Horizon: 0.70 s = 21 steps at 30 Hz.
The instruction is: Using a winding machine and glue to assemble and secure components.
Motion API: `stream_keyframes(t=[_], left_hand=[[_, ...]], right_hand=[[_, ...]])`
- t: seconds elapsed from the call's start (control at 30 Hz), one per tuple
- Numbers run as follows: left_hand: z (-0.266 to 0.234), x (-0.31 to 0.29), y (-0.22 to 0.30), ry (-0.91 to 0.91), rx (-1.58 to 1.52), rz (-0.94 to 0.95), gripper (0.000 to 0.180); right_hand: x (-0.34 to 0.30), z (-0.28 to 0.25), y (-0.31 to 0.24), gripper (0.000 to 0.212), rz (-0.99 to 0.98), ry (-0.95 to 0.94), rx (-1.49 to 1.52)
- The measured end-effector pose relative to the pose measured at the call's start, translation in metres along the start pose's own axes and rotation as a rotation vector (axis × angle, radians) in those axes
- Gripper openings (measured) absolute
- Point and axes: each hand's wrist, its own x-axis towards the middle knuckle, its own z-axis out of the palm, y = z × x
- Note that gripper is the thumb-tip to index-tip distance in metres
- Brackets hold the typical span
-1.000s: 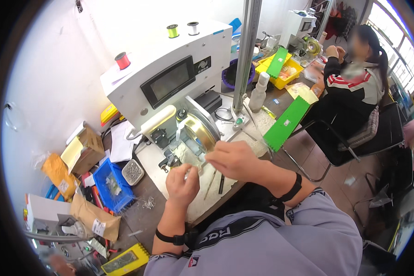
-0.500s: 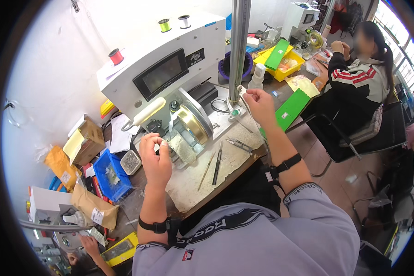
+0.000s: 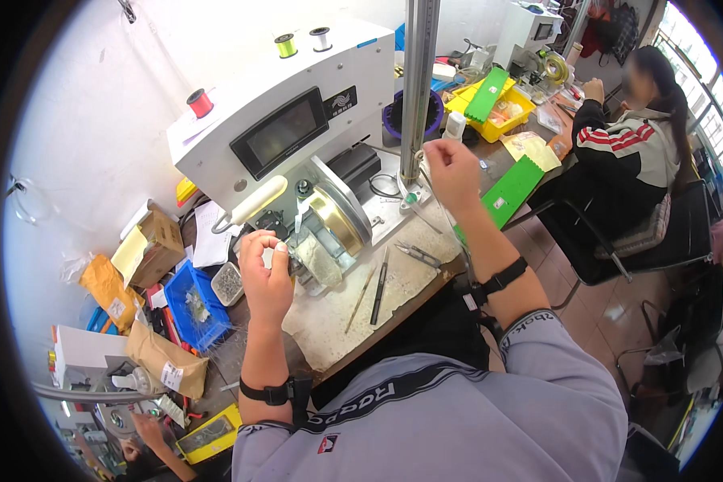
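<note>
Worker at white winding machine (image 3: pixel 297 136) | left hand (image 3: pixel 265 277) pinches small white part (image 3: pixel 268 257) | right hand (image 3: pixel 451 173) fingers closed beside metal post (image 3: pixel 418 88)

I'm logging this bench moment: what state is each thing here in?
Machine screen: dark.
Left hand: raised, fingers pinching a small white piece.
Right hand: raised by the metal post.
Blue bin: open.
Tweezers: lying flat on the bench.
Co-worker: seated.
</note>
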Motion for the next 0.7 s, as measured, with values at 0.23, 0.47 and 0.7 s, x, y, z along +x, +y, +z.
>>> stream_keyframes(t=[0.23,0.47,0.7], left_hand=[[-0.01,0.003,0.0,-0.097,0.069,0.063,0.006],[-0.007,0.013,0.014,-0.107,0.218,0.208,0.007],[-0.001,0.014,0.023,-0.107,0.3,0.232,0.01]], right_hand=[[-0.037,0.027,-0.047,0.016,-0.528,-0.388,0.025],[-0.035,0.029,-0.058,0.01,-0.422,-0.65,-0.008],[-0.028,0.0,-0.061,0.009,-0.266,-0.488,0.05]])
